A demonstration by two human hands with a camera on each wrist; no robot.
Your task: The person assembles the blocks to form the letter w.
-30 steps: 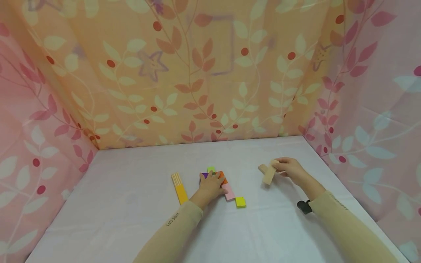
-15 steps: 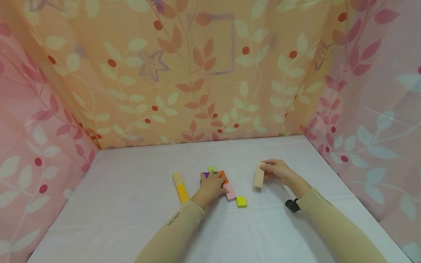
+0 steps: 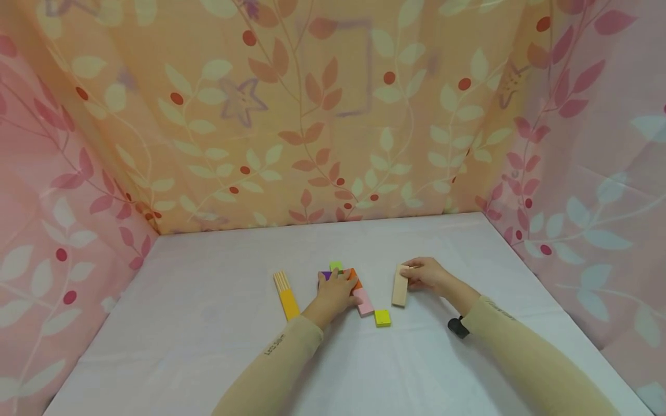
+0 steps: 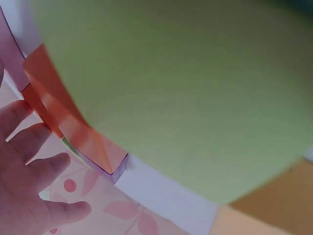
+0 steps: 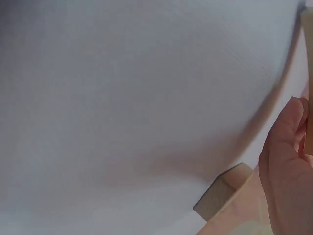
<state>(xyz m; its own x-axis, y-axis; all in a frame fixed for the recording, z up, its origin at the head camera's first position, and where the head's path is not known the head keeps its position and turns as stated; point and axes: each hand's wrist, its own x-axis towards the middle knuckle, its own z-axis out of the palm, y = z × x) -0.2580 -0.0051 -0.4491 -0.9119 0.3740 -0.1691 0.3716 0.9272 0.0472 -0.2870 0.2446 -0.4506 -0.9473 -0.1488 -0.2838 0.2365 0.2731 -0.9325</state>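
My left hand [image 3: 333,293] rests with spread fingers over a cluster of coloured blocks, partly hiding it. Around the fingers show a purple block [image 3: 325,275], an orange block [image 3: 356,278], a light green block [image 3: 336,266] and a pink block [image 3: 365,303]. In the left wrist view the fingertips sit along the orange block [image 4: 51,105]. My right hand [image 3: 428,276] pinches a plain wooden block [image 3: 399,287] near its far end, thumb on the near face. Another wooden block [image 5: 222,192] lies beyond this hand in the right wrist view; the hand hides it in the head view.
A yellow block [image 3: 383,318] lies at the near end of the pink one. Left of the left hand is a yellow strip [image 3: 288,303] with several pale sticks at its far end. Floral curtains [image 3: 291,115] border the white tabletop [image 3: 208,346] at the back and sides.
My right hand has carried the wooden block leftward and slightly nearer, away from where the other wooden block showed, bringing it closer to the coloured blocks. The left hand has stayed in place.
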